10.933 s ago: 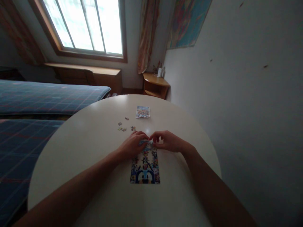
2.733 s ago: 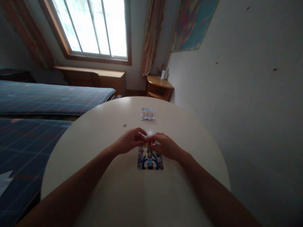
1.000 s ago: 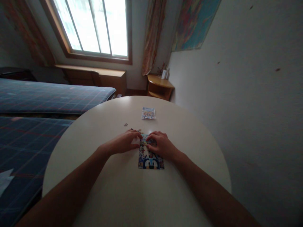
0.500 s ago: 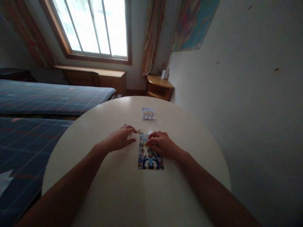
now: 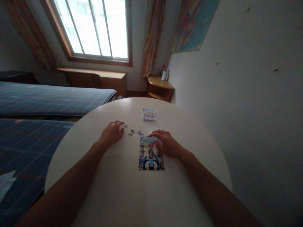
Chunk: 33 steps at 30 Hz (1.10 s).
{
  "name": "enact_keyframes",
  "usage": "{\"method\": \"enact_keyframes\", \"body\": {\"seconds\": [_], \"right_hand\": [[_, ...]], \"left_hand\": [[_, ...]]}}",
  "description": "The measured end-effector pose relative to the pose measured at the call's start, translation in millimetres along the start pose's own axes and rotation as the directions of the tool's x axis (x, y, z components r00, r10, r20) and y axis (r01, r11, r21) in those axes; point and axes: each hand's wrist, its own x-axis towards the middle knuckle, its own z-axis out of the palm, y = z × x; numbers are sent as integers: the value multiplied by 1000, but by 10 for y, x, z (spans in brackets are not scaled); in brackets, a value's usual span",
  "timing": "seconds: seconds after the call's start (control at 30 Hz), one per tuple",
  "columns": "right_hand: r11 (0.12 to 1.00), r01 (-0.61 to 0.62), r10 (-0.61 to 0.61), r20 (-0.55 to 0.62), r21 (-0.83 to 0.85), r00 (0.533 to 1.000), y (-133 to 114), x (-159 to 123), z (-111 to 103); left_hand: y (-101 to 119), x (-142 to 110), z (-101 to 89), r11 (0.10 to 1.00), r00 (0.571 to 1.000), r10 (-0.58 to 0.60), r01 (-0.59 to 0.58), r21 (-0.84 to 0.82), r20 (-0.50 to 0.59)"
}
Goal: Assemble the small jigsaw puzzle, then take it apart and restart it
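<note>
A colourful jigsaw puzzle (image 5: pixel 151 163) with a blue dog's face along its near edge lies flat on the white round table (image 5: pixel 118 189). My right hand (image 5: pixel 167 144) rests over its upper right part, fingers stretched and apart, hiding that corner. To the left, my left hand (image 5: pixel 111 132) lies low over the table, thumb and forefinger apart with nothing seen between them. Just beyond those fingertips is a loose puzzle piece (image 5: pixel 126 126). More small loose pieces (image 5: pixel 131 132) lie between the hands, and another cluster of pieces (image 5: pixel 139 132) sits by the puzzle's upper left corner.
Behind the puzzle lies a small printed packet (image 5: pixel 148 114). A bed with a blue plaid mattress (image 5: pixel 47 97) stands to the left, and a white wall (image 5: pixel 248 126) runs along the right. At the back are a wooden corner shelf (image 5: pixel 161 82) and a desk (image 5: pixel 111 74).
My left hand has moved left, away from the puzzle, uncovering loose pieces. My right hand has shifted slightly right and its fingers have straightened, showing more of the puzzle's upper part.
</note>
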Motion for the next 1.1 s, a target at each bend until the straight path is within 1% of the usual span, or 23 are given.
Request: {"method": "enact_keyframes", "body": {"seconds": [0.07,0.17,0.3,0.47,0.63,0.7,0.77,0.83,0.97,1.1], "right_hand": [[1000,-31,31,-34,1,999,55,-10,-32],[998,-68,68,-50,-7,996,130,-19,-51],[996,-85,85,-61,-3,995,148,-16,-39],[998,-69,69,-64,10,996,111,-6,-21],[998,-69,69,-60,16,996,106,-5,-22],[998,-63,65,-67,25,996,105,-6,-21],[998,-59,62,-68,37,996,95,-5,-16],[997,-55,58,-69,48,996,71,0,-10],[998,-39,44,-88,58,995,-18,17,2],[997,-29,38,-124,72,992,-94,31,16]], "left_hand": [[-60,27,57,999,999,39,-39,-2,1],[-106,72,147,996,996,87,-87,-1,-15],[-95,138,203,998,998,44,-45,-37,-48],[-55,175,162,992,999,26,-28,-125,-20],[2,122,83,983,1000,-15,14,-182,-4],[46,97,48,969,999,-41,39,-243,-5],[118,74,10,938,999,-51,46,-344,-8],[230,50,-32,892,999,-35,38,-450,14],[551,-36,-101,761,996,1,56,-646,88],[851,-149,-88,644,990,73,46,-763,121]]}}
